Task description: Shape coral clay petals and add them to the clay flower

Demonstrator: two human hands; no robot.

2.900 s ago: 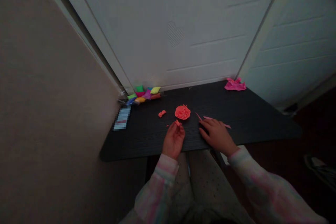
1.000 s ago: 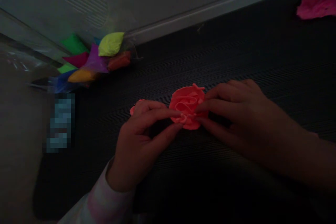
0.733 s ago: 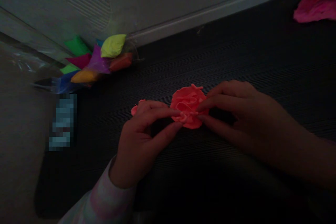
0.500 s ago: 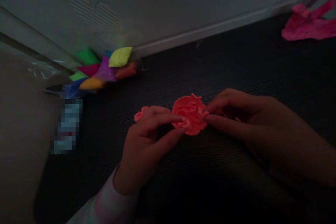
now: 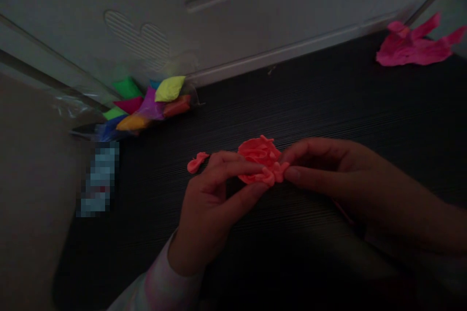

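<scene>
A coral clay piece (image 5: pixel 260 149) with ruffled, rose-like folds lies on the dark table, just beyond my fingers. In front of it, thumb and fingers of my left hand (image 5: pixel 222 194) pinch a small curled bit of coral clay (image 5: pixel 269 176). My right hand (image 5: pixel 324 163) closes thumb and forefinger on the right side of this same soft bit. Whether the bit joins the ruffled piece cannot be told, as my fingers cover part of it. Left of my left hand rests a loose coral scrap (image 5: pixel 197 162), touched by neither hand.
At the back left, clear plastic bags hold several bright clay packets (image 5: pixel 149 104). A blurred pale-blue item (image 5: pixel 99 180) lies at the table's left edge. A crumpled pink piece (image 5: pixel 414 51) sits at the back right. A white panel (image 5: pixel 255 34) with a heart relief rises behind the dark table (image 5: pixel 321 92).
Both hands have brought their pinched clay closer together, slightly nearer to me. More of the loose scrap on the left shows now. The whole view has shifted a little.
</scene>
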